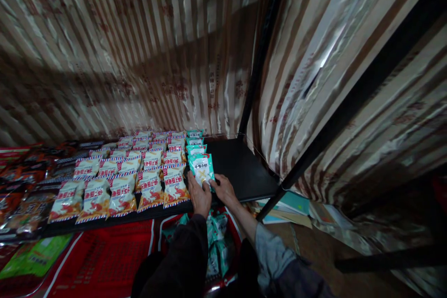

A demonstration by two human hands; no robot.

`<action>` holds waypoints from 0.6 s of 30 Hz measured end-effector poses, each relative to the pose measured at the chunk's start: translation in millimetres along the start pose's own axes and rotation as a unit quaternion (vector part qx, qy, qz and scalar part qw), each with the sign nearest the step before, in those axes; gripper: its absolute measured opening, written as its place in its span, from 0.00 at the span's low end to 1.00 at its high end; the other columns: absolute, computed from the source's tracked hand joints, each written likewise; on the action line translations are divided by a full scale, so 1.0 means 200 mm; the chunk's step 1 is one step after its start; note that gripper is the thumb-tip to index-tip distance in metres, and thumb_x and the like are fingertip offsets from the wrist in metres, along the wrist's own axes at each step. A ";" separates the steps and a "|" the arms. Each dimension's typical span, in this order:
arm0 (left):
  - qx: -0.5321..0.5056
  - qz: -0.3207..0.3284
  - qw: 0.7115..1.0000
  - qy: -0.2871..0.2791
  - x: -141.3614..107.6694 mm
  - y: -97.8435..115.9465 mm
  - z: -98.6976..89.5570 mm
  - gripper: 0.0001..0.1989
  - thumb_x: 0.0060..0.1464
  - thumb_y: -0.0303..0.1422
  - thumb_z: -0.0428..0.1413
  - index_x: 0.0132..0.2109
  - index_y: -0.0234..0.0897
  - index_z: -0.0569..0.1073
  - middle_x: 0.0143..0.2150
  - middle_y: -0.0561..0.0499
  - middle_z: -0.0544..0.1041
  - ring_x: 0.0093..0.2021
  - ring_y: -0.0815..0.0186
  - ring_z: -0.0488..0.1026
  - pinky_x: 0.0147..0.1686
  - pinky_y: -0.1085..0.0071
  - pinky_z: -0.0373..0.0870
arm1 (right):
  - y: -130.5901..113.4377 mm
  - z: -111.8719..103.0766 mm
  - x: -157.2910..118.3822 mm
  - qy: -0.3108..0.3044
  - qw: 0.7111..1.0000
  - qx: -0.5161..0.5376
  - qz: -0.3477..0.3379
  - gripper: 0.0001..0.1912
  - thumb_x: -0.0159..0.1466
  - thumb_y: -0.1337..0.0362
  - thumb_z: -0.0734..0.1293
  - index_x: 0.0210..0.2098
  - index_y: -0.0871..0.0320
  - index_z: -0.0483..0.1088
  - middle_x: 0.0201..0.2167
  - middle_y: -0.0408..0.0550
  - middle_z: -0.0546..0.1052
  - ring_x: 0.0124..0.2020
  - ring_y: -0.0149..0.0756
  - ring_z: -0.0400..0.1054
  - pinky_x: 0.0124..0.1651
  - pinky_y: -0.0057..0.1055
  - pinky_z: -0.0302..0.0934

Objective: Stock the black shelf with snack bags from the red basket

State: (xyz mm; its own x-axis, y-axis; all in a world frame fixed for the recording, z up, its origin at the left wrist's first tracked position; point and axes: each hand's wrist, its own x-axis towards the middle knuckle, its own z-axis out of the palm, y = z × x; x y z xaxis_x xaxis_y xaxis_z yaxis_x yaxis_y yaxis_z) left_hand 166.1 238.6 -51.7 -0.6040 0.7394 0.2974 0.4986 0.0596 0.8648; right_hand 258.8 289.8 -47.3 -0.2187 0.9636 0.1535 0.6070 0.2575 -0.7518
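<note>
A teal and white snack bag [201, 165] leans at the front of a column of matching teal bags [195, 141] on a black shelf. My left hand [199, 197] grips its lower left edge, with the thumb toward the front. At the lower right edge, my right hand [223, 189] holds the same bag with bent fingers. Just left of my hands stand rows of white and orange snack bags [175, 186] with striped ends. Below the shelf edge, between my forearms, more teal bags [219, 242] lie in a red basket [234, 223].
The black shelf surface [240, 167] extends right to a dark metal post [300, 163]. Dark-packaged snacks [31, 205] lie far left. A red crate [104, 256] and green bags [37, 256] are lower left. Striped plastic sheeting [157, 65] hangs behind; papers [293, 202] lie beyond the post.
</note>
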 end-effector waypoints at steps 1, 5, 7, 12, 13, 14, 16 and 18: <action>-0.001 0.002 1.000 0.005 0.00 0.00 0.00 0.32 0.54 0.31 0.46 0.63 0.23 0.49 0.64 0.29 0.56 0.66 0.54 0.50 0.63 0.57 0.51 | 0.00 0.00 0.00 0.000 1.000 0.000 0.001 0.12 0.58 0.61 0.64 0.39 0.56 0.75 0.39 0.51 0.75 0.43 0.41 0.68 0.46 0.34 0.60; -0.003 0.006 1.000 0.021 -0.01 0.01 0.00 0.31 0.55 0.31 0.46 0.64 0.26 0.49 0.63 0.32 0.57 0.66 0.54 0.52 0.62 0.57 0.52 | 0.02 0.01 0.00 0.009 0.999 0.045 0.004 0.14 0.57 0.57 0.65 0.40 0.54 0.74 0.37 0.49 0.75 0.41 0.40 0.68 0.45 0.34 0.62; -0.004 0.010 1.000 0.025 -0.02 0.01 0.00 0.31 0.56 0.32 0.46 0.64 0.25 0.49 0.63 0.31 0.57 0.65 0.54 0.52 0.62 0.57 0.53 | 0.03 0.02 0.01 0.021 0.994 0.103 0.007 0.19 0.56 0.53 0.66 0.43 0.55 0.72 0.40 0.50 0.74 0.42 0.41 0.68 0.45 0.35 0.63; -0.006 0.021 0.999 0.039 -0.03 0.01 0.01 0.31 0.55 0.30 0.46 0.64 0.28 0.49 0.64 0.33 0.56 0.66 0.54 0.50 0.63 0.56 0.52 | 0.01 0.04 0.05 0.055 0.972 0.226 0.046 0.27 0.56 0.48 0.63 0.50 0.57 0.68 0.49 0.54 0.70 0.45 0.40 0.69 0.47 0.34 0.65; -0.003 0.024 0.999 0.037 -0.03 0.01 0.02 0.31 0.55 0.30 0.46 0.64 0.28 0.49 0.65 0.33 0.55 0.66 0.54 0.49 0.63 0.56 0.51 | -0.01 0.04 0.06 0.056 0.970 0.231 0.048 0.27 0.57 0.48 0.63 0.50 0.56 0.68 0.49 0.53 0.71 0.46 0.40 0.69 0.47 0.35 0.65; -0.001 0.025 0.999 0.036 -0.03 0.01 0.02 0.32 0.55 0.31 0.47 0.64 0.27 0.49 0.65 0.32 0.54 0.67 0.54 0.49 0.63 0.56 0.51 | -0.02 0.03 0.07 0.053 0.970 0.234 0.049 0.27 0.57 0.47 0.62 0.50 0.55 0.68 0.49 0.52 0.72 0.46 0.40 0.69 0.48 0.35 0.64; 0.001 0.017 0.999 0.037 -0.02 0.00 0.02 0.32 0.55 0.32 0.47 0.64 0.26 0.48 0.66 0.31 0.52 0.67 0.54 0.48 0.63 0.57 0.50 | -0.06 0.02 0.09 0.040 0.969 0.239 0.055 0.26 0.57 0.47 0.63 0.50 0.54 0.68 0.47 0.49 0.74 0.46 0.41 0.69 0.47 0.36 0.65; 0.000 0.003 0.999 0.040 -0.02 0.00 0.02 0.32 0.56 0.33 0.46 0.64 0.24 0.48 0.66 0.30 0.52 0.67 0.54 0.48 0.63 0.57 0.50 | -0.08 0.02 0.11 0.024 0.966 0.251 0.062 0.26 0.57 0.46 0.63 0.51 0.53 0.67 0.44 0.48 0.76 0.42 0.40 0.71 0.46 0.36 0.65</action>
State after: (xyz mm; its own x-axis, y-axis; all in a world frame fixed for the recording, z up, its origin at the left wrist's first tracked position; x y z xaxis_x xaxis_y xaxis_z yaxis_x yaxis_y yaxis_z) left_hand 170.9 239.3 -53.8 -0.6496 0.6832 0.3335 0.5019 0.0559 0.8631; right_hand 241.3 306.2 -35.4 -0.1249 0.9902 0.0630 0.1770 0.0847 -0.9806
